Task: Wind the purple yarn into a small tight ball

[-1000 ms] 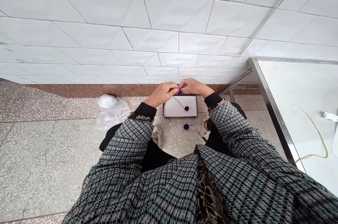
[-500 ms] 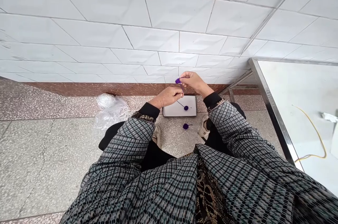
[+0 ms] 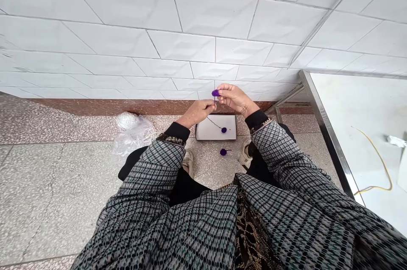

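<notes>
A small fuzzy purple yarn piece is pinched in my right hand, in front of the base of the wall. Just below and left of it, the fingers of my left hand close on a thin purple yarn strand that runs up to the piece. Under both hands, on the floor, lies a shallow white tray with dark edges. In it rests a purple yarn ball, from which a dark strand trails up towards my left hand. Another purple yarn ball, with a short tail, sits on the floor nearer me.
A white yarn ball and a clear plastic bag lie on the floor to the left. My shoes flank the tray. At right stands a metal-edged table with a yellow cord. A white tiled wall rises ahead.
My right hand has risen with the purple piece, away from my left hand, drawing a strand out between them. My left hand dipped right, then moved back left and up.
</notes>
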A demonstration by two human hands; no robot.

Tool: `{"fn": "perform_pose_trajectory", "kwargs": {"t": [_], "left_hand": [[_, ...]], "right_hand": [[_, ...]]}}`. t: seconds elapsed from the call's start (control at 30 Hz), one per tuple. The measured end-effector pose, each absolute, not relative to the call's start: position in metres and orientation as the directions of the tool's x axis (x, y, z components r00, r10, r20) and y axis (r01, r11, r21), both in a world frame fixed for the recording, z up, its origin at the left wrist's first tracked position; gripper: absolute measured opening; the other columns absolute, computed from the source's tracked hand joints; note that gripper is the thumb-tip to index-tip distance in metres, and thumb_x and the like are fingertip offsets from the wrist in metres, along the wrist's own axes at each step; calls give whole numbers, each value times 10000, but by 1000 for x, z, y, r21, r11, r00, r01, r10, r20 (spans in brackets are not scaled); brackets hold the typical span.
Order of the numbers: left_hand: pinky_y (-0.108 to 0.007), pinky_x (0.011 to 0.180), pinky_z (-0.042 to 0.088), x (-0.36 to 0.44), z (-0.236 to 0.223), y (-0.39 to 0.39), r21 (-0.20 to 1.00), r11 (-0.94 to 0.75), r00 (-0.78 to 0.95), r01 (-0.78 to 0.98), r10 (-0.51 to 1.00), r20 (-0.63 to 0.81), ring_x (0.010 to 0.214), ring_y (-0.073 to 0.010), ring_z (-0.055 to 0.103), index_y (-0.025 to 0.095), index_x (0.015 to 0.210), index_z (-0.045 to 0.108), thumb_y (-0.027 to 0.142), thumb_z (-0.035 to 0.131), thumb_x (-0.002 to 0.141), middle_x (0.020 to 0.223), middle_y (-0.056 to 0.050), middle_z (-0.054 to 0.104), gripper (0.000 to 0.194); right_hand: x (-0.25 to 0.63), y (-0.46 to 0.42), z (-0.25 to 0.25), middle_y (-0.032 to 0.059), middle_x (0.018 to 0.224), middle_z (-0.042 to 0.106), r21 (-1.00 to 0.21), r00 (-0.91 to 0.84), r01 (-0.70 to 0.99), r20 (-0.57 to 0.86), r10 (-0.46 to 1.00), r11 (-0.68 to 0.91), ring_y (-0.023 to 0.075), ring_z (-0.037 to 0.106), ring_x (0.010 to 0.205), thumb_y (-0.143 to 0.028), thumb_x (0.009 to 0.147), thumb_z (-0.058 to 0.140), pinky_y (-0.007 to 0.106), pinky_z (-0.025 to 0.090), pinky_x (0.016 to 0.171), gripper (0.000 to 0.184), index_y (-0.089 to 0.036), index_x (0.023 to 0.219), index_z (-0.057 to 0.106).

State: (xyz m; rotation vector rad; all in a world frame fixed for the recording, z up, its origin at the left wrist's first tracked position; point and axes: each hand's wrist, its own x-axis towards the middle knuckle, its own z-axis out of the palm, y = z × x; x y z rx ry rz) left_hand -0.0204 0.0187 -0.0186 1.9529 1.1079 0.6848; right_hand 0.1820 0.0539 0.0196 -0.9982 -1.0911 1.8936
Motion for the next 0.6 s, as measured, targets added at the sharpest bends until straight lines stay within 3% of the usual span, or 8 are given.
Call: {"fn": "perform_pose_trajectory", "kwargs": {"t": [0.07, 0.17, 0.27, 0.33, 0.43, 0.53, 0.6], "left_hand": [[-322, 805, 504, -15, -17, 14, 831, -359, 564, 425, 823, 67, 780, -204, 629, 201, 808, 661, 354, 548, 984, 800, -30, 702, 259], [-332, 846, 528, -13, -13, 11, 818, -394, 619, 419, 783, 61, 809, -211, 657, 204, 810, 678, 310, 565, 983, 813, -39, 728, 232], [-328, 807, 521, -20, -9, 13, 800, -390, 541, 455, 835, 100, 798, -215, 656, 206, 795, 663, 294, 569, 980, 807, -46, 728, 225], [-329, 787, 511, -26, -7, 16, 787, -370, 445, 493, 885, 137, 799, -220, 652, 206, 787, 651, 301, 567, 976, 812, -51, 726, 227], [-330, 761, 484, -32, -7, 22, 778, -320, 331, 541, 931, 153, 784, -223, 625, 218, 757, 622, 299, 570, 952, 769, -43, 690, 218], [-317, 689, 426, -30, -11, 22, 807, -245, 302, 537, 949, 87, 690, -204, 542, 227, 753, 607, 335, 570, 954, 669, -6, 586, 231], [-307, 678, 414, -24, -13, 20, 836, -222, 343, 502, 938, 43, 660, -191, 506, 219, 789, 631, 361, 559, 962, 663, 10, 560, 235]], "right_hand": [[179, 56, 19, -62, 667, 621, -933, -316, -152, -267, 911, -326, 65, 545, 572, -64, 950, 787, 144, 492, 595, 252, -187, 850, 592], [177, 57, 15, -69, 615, 579, -956, -227, 160, -278, 933, -246, 85, 511, 564, 14, 928, 707, 167, 427, 563, 258, -190, 816, 595], [178, 55, 12, -58, 595, 592, -918, -285, 329, -320, 903, -222, 96, 490, 561, 97, 813, 704, 192, 361, 535, 279, -166, 743, 643], [180, 51, 12, -36, 618, 637, -905, -369, 352, -369, 853, -239, 106, 527, 570, 113, 778, 711, 197, 393, 543, 268, -149, 726, 684], [181, 47, 16, -25, 640, 661, -909, -503, 299, -410, 761, -291, 114, 573, 572, 78, 829, 734, 189, 464, 564, 240, -155, 790, 698], [182, 47, 20, -47, 649, 640, -927, -562, 72, -344, 752, -369, 89, 554, 552, 11, 904, 772, 166, 486, 577, 236, -176, 842, 642], [182, 50, 21, -51, 668, 645, -919, -513, -73, -299, 805, -388, 76, 548, 554, -28, 934, 781, 156, 493, 588, 246, -184, 856, 608]]}}
